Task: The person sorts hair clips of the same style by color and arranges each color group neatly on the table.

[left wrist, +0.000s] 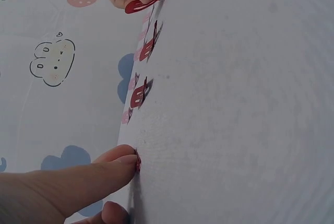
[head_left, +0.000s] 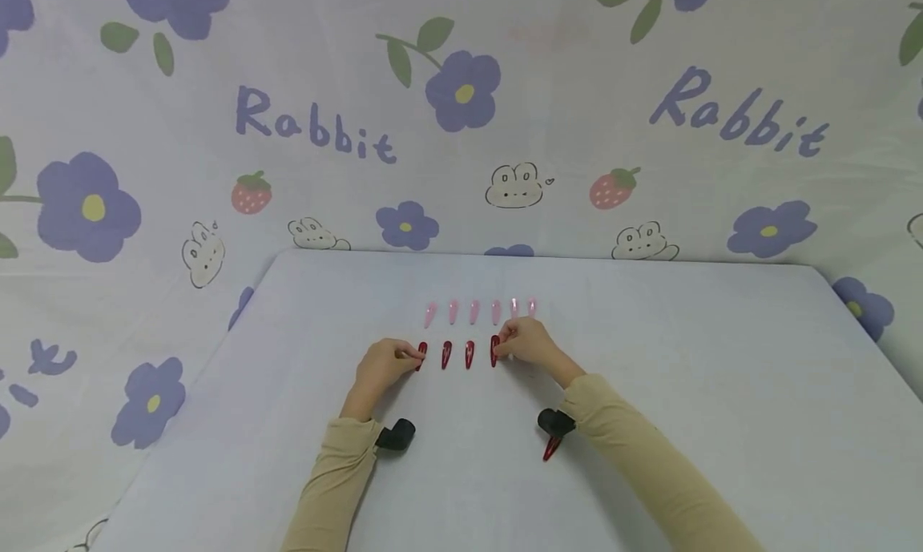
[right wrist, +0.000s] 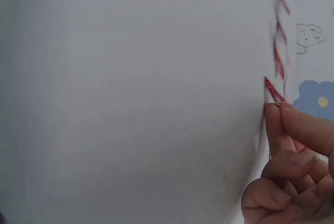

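Observation:
In the head view, my left hand (head_left: 382, 368) pinches a red snap hair clip (head_left: 422, 348) at the left end of a red row. At the row's right end, my right hand (head_left: 531, 344) grips another red hair clip (head_left: 493, 353) between thumb and finger; the right wrist view shows this clip (right wrist: 273, 90) tilted at the fingertips. Between the hands lie two more red clips, a left one (head_left: 446, 355) and a right one (head_left: 469, 355). The left wrist view mostly hides the left hand's clip behind the fingers.
Behind the red row runs a row of several pink hair clips (head_left: 473, 312). One more red clip (head_left: 551, 449) lies nearer me, partly covered by the right wrist's black camera (head_left: 556, 422). A white table (head_left: 721, 376) meets a patterned cloth (head_left: 562, 95) at the back.

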